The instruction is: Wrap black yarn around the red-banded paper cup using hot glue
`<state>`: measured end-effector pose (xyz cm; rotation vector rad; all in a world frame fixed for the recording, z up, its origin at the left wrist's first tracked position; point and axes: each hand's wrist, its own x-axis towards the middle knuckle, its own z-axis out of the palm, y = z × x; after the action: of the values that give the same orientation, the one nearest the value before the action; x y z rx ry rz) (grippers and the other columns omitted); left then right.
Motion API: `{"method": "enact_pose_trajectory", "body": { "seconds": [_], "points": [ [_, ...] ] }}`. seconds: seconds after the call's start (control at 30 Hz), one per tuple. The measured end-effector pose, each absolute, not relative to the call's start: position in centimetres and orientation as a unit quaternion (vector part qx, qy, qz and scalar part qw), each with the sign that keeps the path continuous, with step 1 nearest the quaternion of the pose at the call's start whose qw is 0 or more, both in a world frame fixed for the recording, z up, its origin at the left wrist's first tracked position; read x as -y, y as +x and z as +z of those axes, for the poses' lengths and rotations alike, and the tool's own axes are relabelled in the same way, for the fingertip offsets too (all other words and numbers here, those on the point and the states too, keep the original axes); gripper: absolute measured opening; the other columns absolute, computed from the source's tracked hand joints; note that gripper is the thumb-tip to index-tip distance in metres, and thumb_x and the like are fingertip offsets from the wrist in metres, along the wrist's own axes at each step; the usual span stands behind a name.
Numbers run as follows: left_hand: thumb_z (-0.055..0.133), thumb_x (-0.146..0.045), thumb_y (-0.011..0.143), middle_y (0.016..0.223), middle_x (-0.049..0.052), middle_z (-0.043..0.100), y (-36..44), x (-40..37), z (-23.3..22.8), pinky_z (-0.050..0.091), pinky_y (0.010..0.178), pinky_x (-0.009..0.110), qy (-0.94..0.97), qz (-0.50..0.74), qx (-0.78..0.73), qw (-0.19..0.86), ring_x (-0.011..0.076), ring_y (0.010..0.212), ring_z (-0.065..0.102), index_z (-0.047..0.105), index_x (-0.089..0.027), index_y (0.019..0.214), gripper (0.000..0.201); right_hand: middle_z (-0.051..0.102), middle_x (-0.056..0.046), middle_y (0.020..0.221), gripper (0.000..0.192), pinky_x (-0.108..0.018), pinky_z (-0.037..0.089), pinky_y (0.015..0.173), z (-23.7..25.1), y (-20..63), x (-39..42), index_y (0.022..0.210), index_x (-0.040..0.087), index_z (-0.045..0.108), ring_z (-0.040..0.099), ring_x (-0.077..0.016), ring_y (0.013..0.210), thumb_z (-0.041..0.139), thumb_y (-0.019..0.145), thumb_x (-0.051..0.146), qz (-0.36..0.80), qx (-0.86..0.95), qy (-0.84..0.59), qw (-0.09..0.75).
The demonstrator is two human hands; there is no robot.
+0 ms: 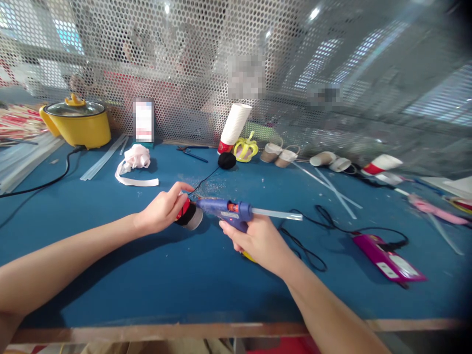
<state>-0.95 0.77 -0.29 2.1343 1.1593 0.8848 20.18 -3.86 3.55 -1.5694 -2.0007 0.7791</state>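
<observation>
The left hand (162,211) pinches a paper cup (189,215) lying on the blue tabletop (147,275); the right hand (260,241) grips a glue gun (228,210), nozzle at the cup.

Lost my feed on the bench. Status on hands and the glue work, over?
Left hand holds small red-black cup on its side. Right hand grips blue glue gun, nozzle at cup. Black cord loops right, clear of the cup.

Bench (110,275): matt blue felt-like cloth with a bare wooden front edge. Glue gun (228,210): smooth blue plastic, loaded with a translucent glue stick (276,214). Pot (79,125): glossy yellow body, glass lid. Back screen (184,59): perforated metal. Cup stack (235,125): white paper.
</observation>
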Motion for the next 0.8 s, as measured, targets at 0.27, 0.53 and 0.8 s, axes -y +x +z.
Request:
{"method": "enact_pose_trajectory", "body": {
  "seconds": [0.27,0.53,0.8],
  "points": [
    [0.028,-0.027,0.090,0.049,-0.008,0.042,-0.9,-0.9,-0.5,0.034,0.047,0.019,0.798,0.339,-0.415,0.276,0.0084,0.044,0.044,0.040,-0.012,0.113,0.030,0.051,0.004,0.037,0.023,-0.022,0.044,0.045,3.4,20.2,3.2,0.059,0.018,0.051,0.051,-0.0106,0.035,0.051,0.079,0.030,0.277,0.740,-0.563,0.242],
    [0.028,-0.027,0.090,0.049,-0.008,0.041,-1.1,-1.0,-0.7,0.033,0.047,0.019,0.802,0.338,-0.416,0.263,0.0084,0.043,0.043,0.041,-0.013,0.115,0.031,0.051,0.004,0.037,0.022,-0.022,0.044,0.044,3.3,20.1,2.9,0.060,0.019,0.051,0.051,-0.0111,0.035,0.051,0.078,0.030,0.285,0.741,-0.555,0.246],
    [0.028,-0.030,0.090,0.049,-0.007,0.044,-0.9,-1.2,-0.6,0.035,0.048,0.020,0.780,0.346,-0.447,0.271,0.0092,0.044,0.045,0.043,-0.014,0.114,0.032,0.053,0.003,0.044,0.018,-0.023,0.042,0.043,3.2,20.1,4.5,0.064,0.019,0.054,0.052,-0.0119,0.038,0.052,0.078,0.031,0.259,0.746,-0.569,0.230]
  ]
}}
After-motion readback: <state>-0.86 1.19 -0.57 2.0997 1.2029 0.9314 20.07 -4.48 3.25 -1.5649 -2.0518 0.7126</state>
